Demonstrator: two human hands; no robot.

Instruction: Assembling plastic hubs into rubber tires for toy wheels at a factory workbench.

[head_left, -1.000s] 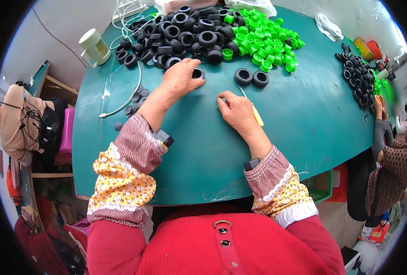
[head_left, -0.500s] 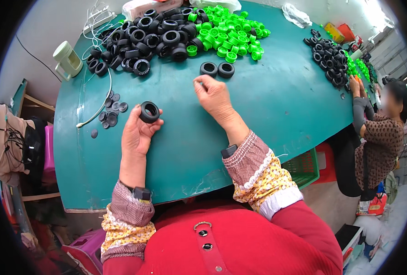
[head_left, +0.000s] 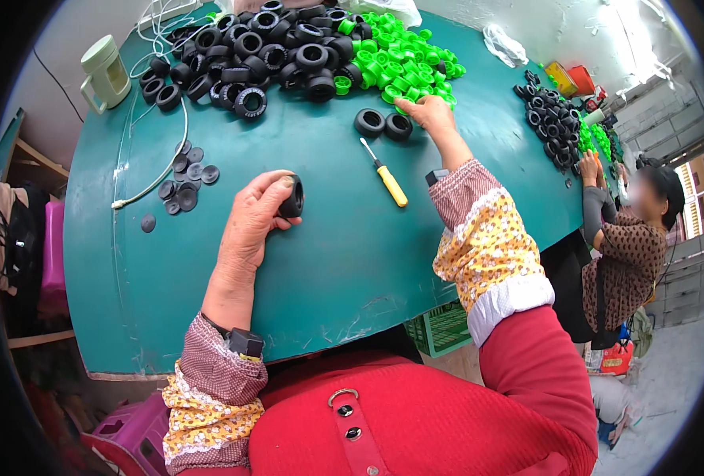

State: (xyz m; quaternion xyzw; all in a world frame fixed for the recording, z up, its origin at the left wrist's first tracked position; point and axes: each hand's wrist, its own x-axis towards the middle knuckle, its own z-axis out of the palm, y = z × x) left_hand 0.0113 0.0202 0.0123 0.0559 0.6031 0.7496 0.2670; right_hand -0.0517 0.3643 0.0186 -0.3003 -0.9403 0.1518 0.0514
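My left hand grips a black toy tyre between thumb and fingers, held on edge over the table's middle. At the near edge of a heap of bright green wheel rims, my right hand pinches a green wheel rim, partly covered by the fingers. Two loose black tyres lie side by side just left of that hand. A screwdriver with a yellow and black handle lies between my hands, its tip pointing away from me.
A big pile of black tyres adjoins the green heap. Dark round discs and a white cable lie at left, below a lidded cup. At right, a co-worker handles parts near another tyre pile.
My right hand has moved right and away, to the green rims. The screwdriver now shows on the table. My left hand has shifted right and turned the tyre on edge.
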